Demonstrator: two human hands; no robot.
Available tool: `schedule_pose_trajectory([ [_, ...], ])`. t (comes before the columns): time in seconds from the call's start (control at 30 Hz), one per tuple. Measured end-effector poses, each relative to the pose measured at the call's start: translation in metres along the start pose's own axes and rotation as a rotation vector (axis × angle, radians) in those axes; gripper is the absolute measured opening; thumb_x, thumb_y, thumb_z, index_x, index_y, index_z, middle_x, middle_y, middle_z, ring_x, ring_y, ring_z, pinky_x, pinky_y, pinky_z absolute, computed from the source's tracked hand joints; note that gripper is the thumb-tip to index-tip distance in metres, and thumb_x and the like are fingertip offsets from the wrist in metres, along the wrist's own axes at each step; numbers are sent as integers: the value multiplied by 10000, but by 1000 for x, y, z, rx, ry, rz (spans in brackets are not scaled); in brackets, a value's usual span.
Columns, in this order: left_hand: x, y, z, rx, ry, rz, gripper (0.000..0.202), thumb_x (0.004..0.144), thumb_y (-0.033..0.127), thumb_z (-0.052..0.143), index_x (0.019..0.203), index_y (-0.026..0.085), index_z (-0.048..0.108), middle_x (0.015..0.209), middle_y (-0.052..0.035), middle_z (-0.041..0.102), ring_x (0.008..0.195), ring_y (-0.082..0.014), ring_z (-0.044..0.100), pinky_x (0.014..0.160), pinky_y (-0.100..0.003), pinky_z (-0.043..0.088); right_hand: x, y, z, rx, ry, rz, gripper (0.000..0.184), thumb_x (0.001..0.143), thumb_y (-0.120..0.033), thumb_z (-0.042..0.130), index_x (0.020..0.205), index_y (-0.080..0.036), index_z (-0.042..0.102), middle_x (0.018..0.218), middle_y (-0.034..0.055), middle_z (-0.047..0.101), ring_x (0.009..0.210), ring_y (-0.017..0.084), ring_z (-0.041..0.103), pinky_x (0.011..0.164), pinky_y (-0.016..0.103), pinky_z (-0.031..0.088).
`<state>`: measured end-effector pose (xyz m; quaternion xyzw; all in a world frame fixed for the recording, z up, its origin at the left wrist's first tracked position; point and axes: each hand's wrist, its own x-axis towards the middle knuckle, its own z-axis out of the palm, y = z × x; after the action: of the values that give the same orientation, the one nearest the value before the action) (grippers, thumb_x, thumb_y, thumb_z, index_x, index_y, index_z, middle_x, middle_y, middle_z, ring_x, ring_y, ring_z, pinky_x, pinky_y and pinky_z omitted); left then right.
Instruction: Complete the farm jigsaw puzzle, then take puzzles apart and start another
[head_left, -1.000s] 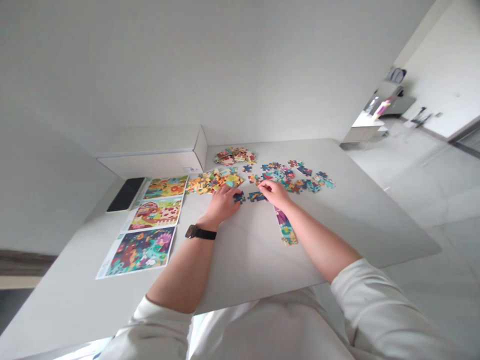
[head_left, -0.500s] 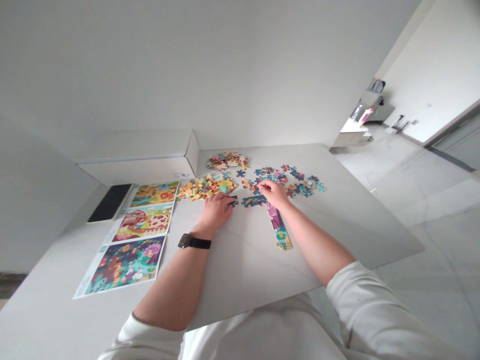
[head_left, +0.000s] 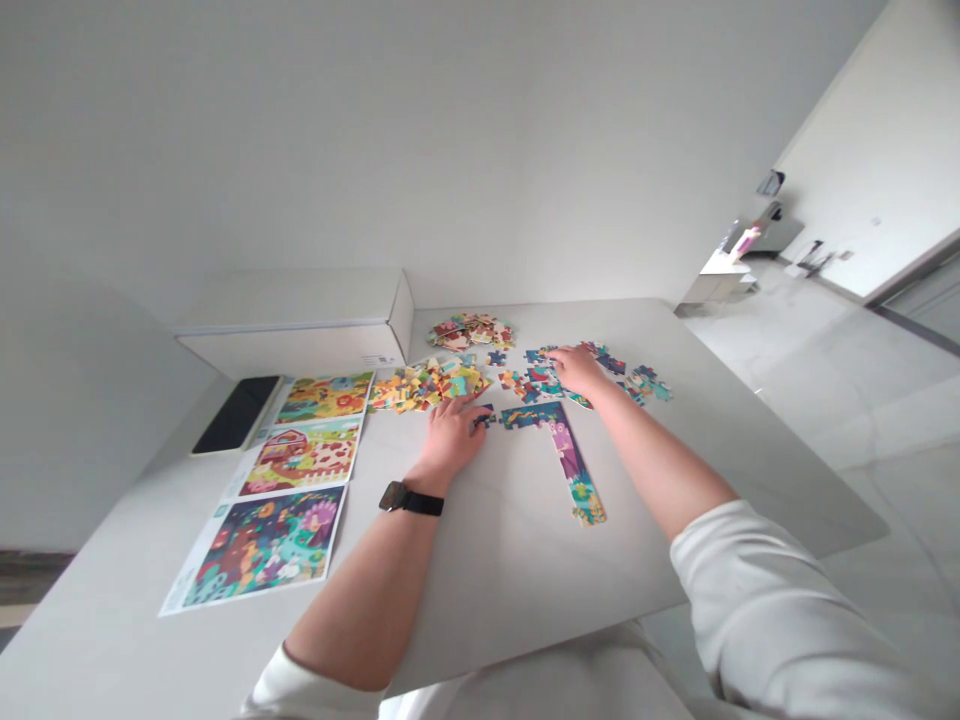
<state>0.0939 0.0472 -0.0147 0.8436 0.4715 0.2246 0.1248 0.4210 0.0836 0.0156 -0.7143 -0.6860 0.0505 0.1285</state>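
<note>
My left hand rests on the white table with its fingertips on a small dark blue puzzle piece. That piece lies beside a joined strip of blue pieces, which meets a longer purple and teal strip running toward me. My right hand reaches over a scatter of blue and teal loose pieces. Its fingers are curled down onto them; I cannot make out a held piece. A black watch sits on my left wrist.
A yellow-orange pile of pieces and a reddish pile lie beyond my left hand. A white box stands at the back left, a black phone beside it. Three picture sheets lie at left.
My right hand has left the joined blue strip and moved away to the right over the loose blue pieces. My left hand stays at the small blue piece. The camera shifted slightly.
</note>
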Motion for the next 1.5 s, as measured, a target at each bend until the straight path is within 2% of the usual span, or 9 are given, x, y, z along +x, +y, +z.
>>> schedule_pose_trajectory([
  [0.13,2,4,-2,6,19,-20,361,919,237,671,1246,315,803,1478,-64,694,1395,-342,584,1186,-553,466,16,1,-4,-149,-105,91,496,1034,-185,530,1495,-266,694,1502,133,687,1381,326,629,1203,468,451],
  [0.33,7,5,2,41,12,-57,308,919,275,691,1191,327,826,1468,-57,702,1399,-358,569,1181,-574,460,21,12,-13,-220,-142,240,538,1025,-256,535,1553,-265,638,1509,185,636,1370,385,595,1137,516,483],
  [0.53,8,6,5,48,7,-67,325,918,310,719,1204,393,848,1505,-32,677,1392,-380,550,1190,-614,431,27,15,-10,-255,-91,232,489,1035,-299,515,1487,-251,695,1464,187,664,1324,389,611,1100,526,510],
  [0.7,7,9,2,51,-10,-67,334,950,307,690,1229,413,842,1513,-23,666,1378,-364,552,1185,-588,430,44,3,-10,-203,-82,77,424,1042,-338,587,1429,-262,742,1463,135,683,1344,325,612,1159,433,483],
  [0.93,9,9,-1,55,24,-73,467,1007,282,606,1461,331,701,1450,-101,686,1316,-386,587,1135,-580,462,69,-8,-10,-143,-205,62,423,807,-345,899,1224,-310,840,1413,121,712,1309,362,647,1118,460,517],
  [1.07,11,9,-3,32,95,-119,460,1011,268,585,1465,281,658,1415,-136,689,1311,-387,598,1114,-546,480,72,-7,-14,-84,-187,84,391,750,-274,905,1132,-263,824,1273,100,775,1151,298,713,996,381,549],
  [1.2,12,7,-3,12,138,-124,440,1007,244,574,1439,249,659,1369,-138,704,1284,-361,626,1100,-504,494,59,-6,-19,114,-61,75,184,845,-203,747,1024,-230,781,1028,46,813,927,208,730,886,314,541],
  [1.33,13,4,-1,-32,83,4,326,999,260,600,1291,258,745,1298,-93,764,1243,-329,647,1108,-488,494,27,-11,-20,405,76,13,144,842,-247,717,983,-222,728,921,20,778,833,185,699,817,299,539],
  [1.5,14,6,-1,-30,17,52,395,976,211,605,1344,247,744,1233,-73,813,1217,-312,672,1141,-491,464,-26,-32,-3,731,41,-21,175,841,-330,708,984,-230,703,864,0,741,792,187,694,766,301,552],
])
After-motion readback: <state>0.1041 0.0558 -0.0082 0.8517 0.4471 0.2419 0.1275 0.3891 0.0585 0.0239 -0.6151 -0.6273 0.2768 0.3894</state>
